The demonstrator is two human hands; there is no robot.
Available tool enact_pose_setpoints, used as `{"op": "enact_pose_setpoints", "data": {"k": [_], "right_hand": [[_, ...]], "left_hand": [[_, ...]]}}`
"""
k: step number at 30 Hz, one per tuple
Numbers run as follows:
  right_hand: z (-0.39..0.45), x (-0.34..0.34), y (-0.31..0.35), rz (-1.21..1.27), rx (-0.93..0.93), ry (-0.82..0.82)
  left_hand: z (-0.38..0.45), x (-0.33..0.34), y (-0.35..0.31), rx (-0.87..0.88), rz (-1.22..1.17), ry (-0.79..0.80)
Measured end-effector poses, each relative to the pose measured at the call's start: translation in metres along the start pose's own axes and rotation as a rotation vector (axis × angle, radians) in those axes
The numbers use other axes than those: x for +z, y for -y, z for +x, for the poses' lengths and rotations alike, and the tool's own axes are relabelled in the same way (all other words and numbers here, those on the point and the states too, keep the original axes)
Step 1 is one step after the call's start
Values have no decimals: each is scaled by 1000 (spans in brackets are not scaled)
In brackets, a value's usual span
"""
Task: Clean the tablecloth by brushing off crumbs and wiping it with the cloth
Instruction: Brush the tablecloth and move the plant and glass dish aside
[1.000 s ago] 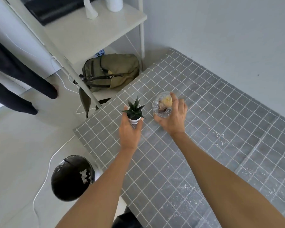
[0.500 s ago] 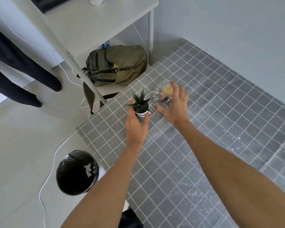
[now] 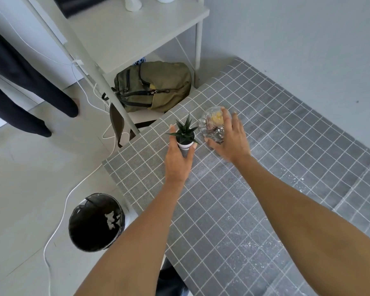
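Starting nearest, white crumbs (image 3: 241, 238) dusting the grey checked tablecloth (image 3: 286, 146) between the two forearms and off to the right, on the counter. Further out, left hand (image 3: 177, 161) curled round the white pot of the small plant (image 3: 185, 135), right hand (image 3: 231, 137) with fingers spread and draped over the clear glass globe (image 3: 212, 124), both standing near the cloth's far left corner. Judged from here: crumbs lying nearer than both hands, right hand closer, no wiping cloth in sight.
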State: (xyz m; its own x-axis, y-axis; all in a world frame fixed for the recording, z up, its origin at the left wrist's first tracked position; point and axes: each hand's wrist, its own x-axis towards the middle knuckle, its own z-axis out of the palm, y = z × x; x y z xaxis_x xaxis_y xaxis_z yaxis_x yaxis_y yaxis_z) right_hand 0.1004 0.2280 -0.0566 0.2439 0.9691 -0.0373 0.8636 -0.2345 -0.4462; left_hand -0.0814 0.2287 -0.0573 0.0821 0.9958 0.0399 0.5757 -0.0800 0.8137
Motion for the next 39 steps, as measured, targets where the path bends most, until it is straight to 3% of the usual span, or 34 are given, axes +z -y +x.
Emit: {"op": "enact_pose_setpoints", "data": {"k": [10, 18, 23, 39], "right_hand": [[-28, -31, 3, -72, 138, 56], [-105, -42, -1, -109, 232, 62], [-168, -57, -2, -120, 300, 100], [-407, -106, -47, -79, 605, 19]], "left_hand": [[-14, -27, 7, -65, 151, 145], [-41, -50, -3, 42, 544, 432], [-76, -52, -30, 83, 659, 584], [-237, -19, -135, 518, 784, 750]]}}
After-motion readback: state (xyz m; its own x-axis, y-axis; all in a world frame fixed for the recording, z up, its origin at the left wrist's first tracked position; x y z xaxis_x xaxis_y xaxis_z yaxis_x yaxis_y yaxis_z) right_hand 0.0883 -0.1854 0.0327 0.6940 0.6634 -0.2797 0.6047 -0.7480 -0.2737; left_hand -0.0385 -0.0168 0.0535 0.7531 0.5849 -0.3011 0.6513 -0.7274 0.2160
